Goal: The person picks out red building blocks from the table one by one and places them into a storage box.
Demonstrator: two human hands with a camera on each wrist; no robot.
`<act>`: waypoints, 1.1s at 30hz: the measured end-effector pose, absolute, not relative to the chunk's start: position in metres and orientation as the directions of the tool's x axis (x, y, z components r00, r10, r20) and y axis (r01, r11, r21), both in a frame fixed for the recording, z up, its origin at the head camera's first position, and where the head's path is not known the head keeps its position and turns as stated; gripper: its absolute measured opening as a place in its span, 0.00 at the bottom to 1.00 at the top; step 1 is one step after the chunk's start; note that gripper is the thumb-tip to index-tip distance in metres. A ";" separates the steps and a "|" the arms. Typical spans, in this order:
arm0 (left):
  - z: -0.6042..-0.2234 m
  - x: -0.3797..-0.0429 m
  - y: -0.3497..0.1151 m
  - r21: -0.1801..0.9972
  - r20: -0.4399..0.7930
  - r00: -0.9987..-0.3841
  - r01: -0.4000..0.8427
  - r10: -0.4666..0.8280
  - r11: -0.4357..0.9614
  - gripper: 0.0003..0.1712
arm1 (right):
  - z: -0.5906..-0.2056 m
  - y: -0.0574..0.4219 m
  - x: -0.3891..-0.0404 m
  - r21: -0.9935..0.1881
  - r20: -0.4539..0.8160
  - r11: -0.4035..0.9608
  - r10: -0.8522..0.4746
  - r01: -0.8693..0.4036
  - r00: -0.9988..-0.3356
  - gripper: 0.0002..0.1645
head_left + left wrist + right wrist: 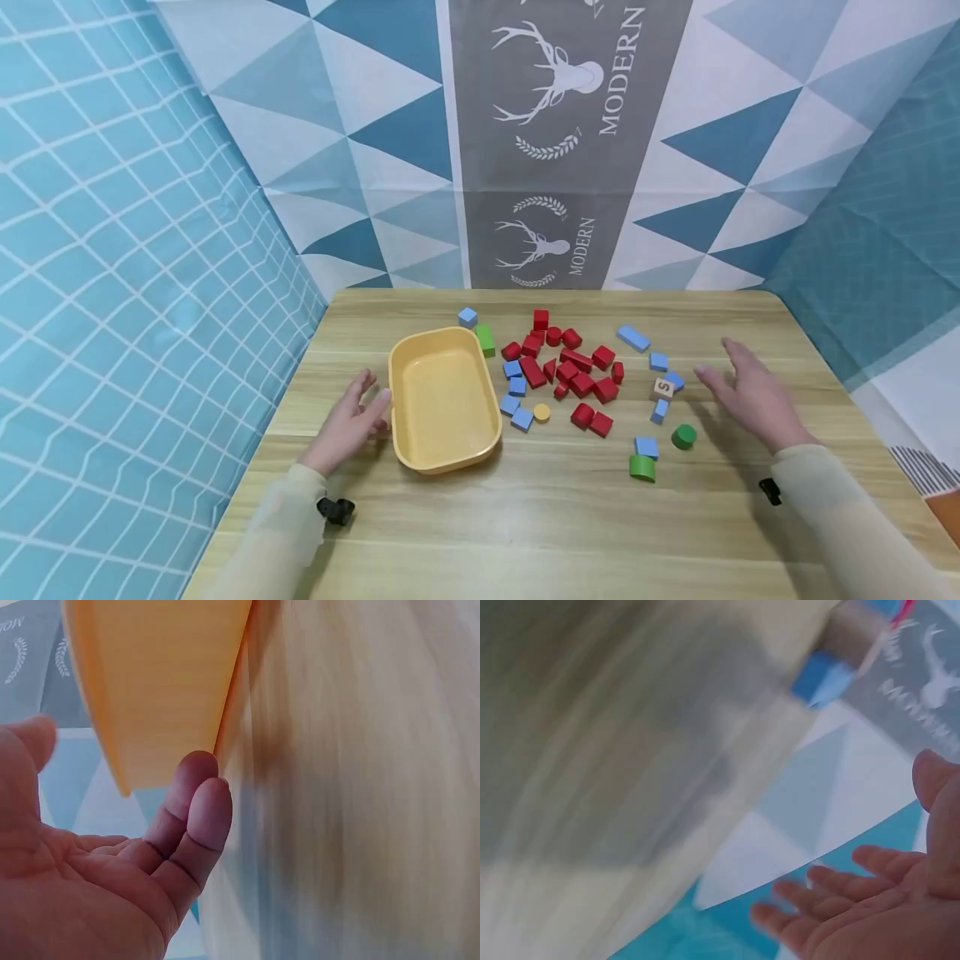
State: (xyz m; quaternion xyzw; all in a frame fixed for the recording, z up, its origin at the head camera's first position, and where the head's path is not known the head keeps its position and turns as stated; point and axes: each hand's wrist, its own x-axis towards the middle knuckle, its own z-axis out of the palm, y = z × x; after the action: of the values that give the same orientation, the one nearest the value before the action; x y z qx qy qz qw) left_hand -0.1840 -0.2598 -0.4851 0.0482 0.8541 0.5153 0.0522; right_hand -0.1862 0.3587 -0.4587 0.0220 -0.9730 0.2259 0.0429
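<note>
My left hand (pixel 347 427) is beside the left wall of a shallow yellow plastic tray (pixel 401 417), which holds nothing. In the left wrist view its fingers are loosely bent close to the tray's outer wall (pixel 157 690); whether they touch it I cannot tell. My right hand (pixel 753 406) hovers over the table's right side, thumb and fingers spread and nothing in them. Nearest to it are a wooden letter block (pixel 662 389), a blue half-round block (pixel 674 381) and a small blue block (pixel 659 411). A blue block (pixel 823 679) also shows, blurred, in the right wrist view.
Many red blocks (pixel 581 384) cluster right of the tray, with blue blocks (pixel 517 386) and a yellow disc (pixel 542 412) between. A green block (pixel 485 340) stands by the tray's far corner. Green cylinders (pixel 683 437) lie nearer. Patterned cloth (pixel 405 150) hangs behind the wooden table (pixel 555 525).
</note>
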 end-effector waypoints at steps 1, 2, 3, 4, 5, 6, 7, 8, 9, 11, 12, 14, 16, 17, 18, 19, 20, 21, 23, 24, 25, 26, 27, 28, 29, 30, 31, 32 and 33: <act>-0.488 -0.186 -0.257 0.896 -0.038 -0.990 0.026 0.135 0.444 0.46 | -0.455 0.351 -0.186 -0.446 0.104 0.892 -0.034 -0.077 -0.994 0.50; -0.490 -0.188 -0.255 0.905 -0.035 -0.990 0.028 0.139 0.425 0.46 | -0.452 0.342 -0.185 -0.448 0.118 0.889 -0.047 -0.095 -0.992 0.49; -0.492 -0.190 -0.253 0.914 -0.031 -0.989 0.030 0.143 0.404 0.44 | -0.450 0.334 -0.183 -0.450 0.135 0.885 -0.059 -0.115 -0.989 0.46; -0.494 -0.192 -0.251 0.924 -0.027 -0.989 0.032 0.148 0.381 0.43 | -0.448 0.326 -0.182 -0.452 0.151 0.881 -0.077 -0.138 -0.986 0.44; -0.496 -0.193 -0.249 0.933 -0.022 -0.988 0.033 0.150 0.358 0.41 | -0.447 0.317 -0.181 -0.452 0.164 0.878 -0.093 -0.158 -0.982 0.41; -0.497 -0.194 -0.247 0.942 -0.016 -0.989 0.035 0.149 0.335 0.40 | -0.446 0.308 -0.180 -0.455 0.171 0.872 -0.114 -0.181 -0.979 0.39; -0.498 -0.194 -0.245 0.948 -0.010 -0.990 0.036 0.143 0.317 0.38 | -0.446 0.298 -0.179 -0.458 0.178 0.864 -0.140 -0.208 -0.974 0.37; -0.499 -0.195 -0.243 0.954 -0.010 -0.991 0.031 0.134 0.299 0.37 | -0.446 0.288 -0.178 -0.459 0.176 0.858 -0.168 -0.232 -0.970 0.35; -0.500 -0.195 -0.242 0.958 -0.010 -0.992 0.026 0.124 0.284 0.37 | -0.446 0.278 -0.177 -0.458 0.175 0.851 -0.198 -0.257 -0.965 0.34; -0.503 -0.194 -0.238 0.969 -0.015 -0.994 0.012 0.105 0.248 0.37 | -0.448 0.256 -0.174 -0.465 0.139 0.836 -0.257 -0.292 -0.956 0.31; -0.504 -0.194 -0.237 0.974 -0.020 -0.995 0.002 0.098 0.226 0.38 | -0.449 0.245 -0.174 -0.457 0.125 0.833 -0.289 -0.313 -0.949 0.30; -0.507 -0.194 -0.233 0.983 -0.034 -0.995 -0.016 0.098 0.185 0.39 | -0.453 0.226 -0.172 -0.423 0.109 0.834 -0.342 -0.355 -0.933 0.29; -0.509 -0.194 -0.228 0.988 -0.040 -0.992 -0.022 0.120 0.152 0.40 | -0.460 0.209 -0.172 -0.358 0.118 0.846 -0.378 -0.394 -0.918 0.28; -0.510 -0.194 -0.225 0.990 -0.041 -0.990 -0.022 0.134 0.139 0.40 | -0.463 0.203 -0.172 -0.321 0.131 0.853 -0.390 -0.411 -0.912 0.28; -0.511 -0.194 -0.223 0.991 -0.040 -0.989 -0.021 0.145 0.129 0.41 | -0.466 0.197 -0.172 -0.282 0.146 0.862 -0.395 -0.421 -0.907 0.27; -0.513 -0.194 -0.222 0.993 -0.035 -0.986 -0.016 0.160 0.120 0.41 | -0.469 0.192 -0.173 -0.251 0.158 0.868 -0.401 -0.429 -0.902 0.27; -0.515 -0.194 -0.222 0.995 -0.027 -0.984 -0.009 0.173 0.104 0.41 | -0.471 0.188 -0.174 -0.228 0.157 0.875 -0.401 -0.428 -0.903 0.27; -0.513 -0.193 -0.221 0.995 -0.031 -0.983 -0.014 0.182 0.095 0.41 | -0.473 0.184 -0.175 -0.210 0.156 0.878 -0.404 -0.430 -0.901 0.27; -0.511 -0.190 -0.222 0.997 -0.030 -0.982 -0.016 0.188 0.078 0.40 | -0.473 0.175 -0.179 -0.189 0.140 0.884 -0.407 -0.428 -0.902 0.28; -0.512 -0.190 -0.224 0.997 -0.032 -0.981 -0.019 0.190 0.070 0.40 | -0.473 0.170 -0.181 -0.181 0.125 0.886 -0.409 -0.426 -0.904 0.29; -0.513 -0.190 -0.225 0.998 -0.034 -0.980 -0.022 0.194 0.063 0.39 | -0.472 0.166 -0.184 -0.171 0.109 0.888 -0.414 -0.428 -0.904 0.30; -0.513 -0.191 -0.227 0.998 -0.035 -0.980 -0.024 0.196 0.059 0.38 | -0.471 0.162 -0.187 -0.161 0.095 0.890 -0.417 -0.427 -0.904 0.30; -0.514 -0.191 -0.228 0.998 -0.039 -0.980 -0.027 0.197 0.062 0.38 | -0.471 0.158 -0.190 -0.152 0.089 0.889 -0.423 -0.432 -0.902 0.29; -0.518 -0.193 -0.229 0.998 -0.032 -0.979 -0.021 0.201 0.060 0.38 | -0.471 0.155 -0.193 -0.140 0.082 0.890 -0.426 -0.434 -0.901 0.28; -0.522 -0.195 -0.230 0.998 -0.030 -0.978 -0.019 0.206 0.054 0.38 | -0.471 0.153 -0.196 -0.128 0.078 0.889 -0.432 -0.439 -0.898 0.26; -0.523 -0.195 -0.230 0.999 -0.029 -0.977 -0.019 0.212 0.051 0.38 | -0.471 0.151 -0.198 -0.119 0.074 0.887 -0.439 -0.446 -0.895 0.24; -0.523 -0.196 -0.230 0.999 -0.027 -0.976 -0.017 0.215 0.049 0.37 | -0.471 0.150 -0.200 -0.107 0.077 0.884 -0.450 -0.456 -0.890 0.22; -0.524 -0.196 -0.229 0.999 -0.025 -0.976 -0.015 0.217 0.048 0.37 | -0.472 0.149 -0.201 -0.102 0.080 0.880 -0.458 -0.464 -0.886 0.19; -0.524 -0.196 -0.228 0.999 -0.023 -0.976 -0.013 0.218 0.047 0.37 | -0.473 0.148 -0.202 -0.096 0.077 0.878 -0.463 -0.468 -0.883 0.17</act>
State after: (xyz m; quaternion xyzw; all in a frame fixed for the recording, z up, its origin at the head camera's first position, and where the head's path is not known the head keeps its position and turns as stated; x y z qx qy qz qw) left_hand -0.1959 -0.2283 -0.5239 0.0714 0.7186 0.6866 0.0841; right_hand -0.2024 0.1481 -0.4728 0.2403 -0.9687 0.0561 0.0258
